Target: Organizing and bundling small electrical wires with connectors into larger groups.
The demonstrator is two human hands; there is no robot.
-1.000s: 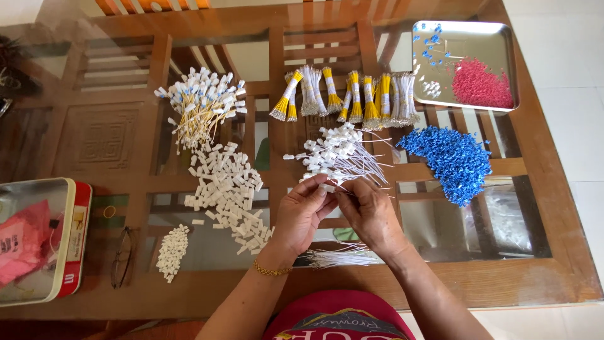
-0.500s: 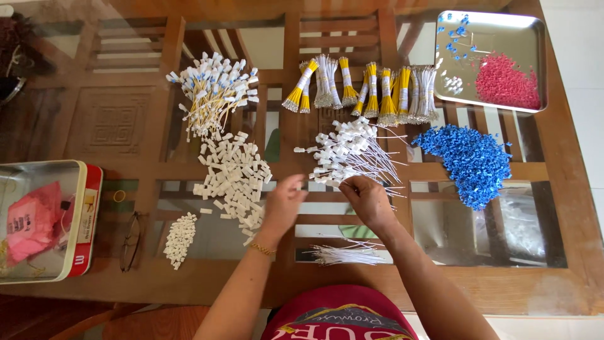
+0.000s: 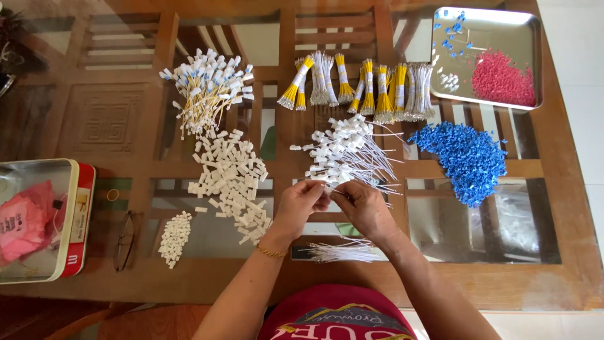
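My left hand and my right hand meet at the table's near middle, fingertips pinched together on a small white tag on a thin white wire. Just beyond them lies a pile of white-tagged wires. Loose white tags are scattered to the left of my left hand. A bundle of bare white wires lies under my wrists near the table edge.
A heap of blue plastic pieces lies to the right. A metal tray with red pieces sits far right. Yellow-banded wire bundles line the back. Yellow-wired tags, an open tin and glasses lie left.
My left hand reached left toward the loose white tags, then came back to meet the right hand. The view has shifted slightly.
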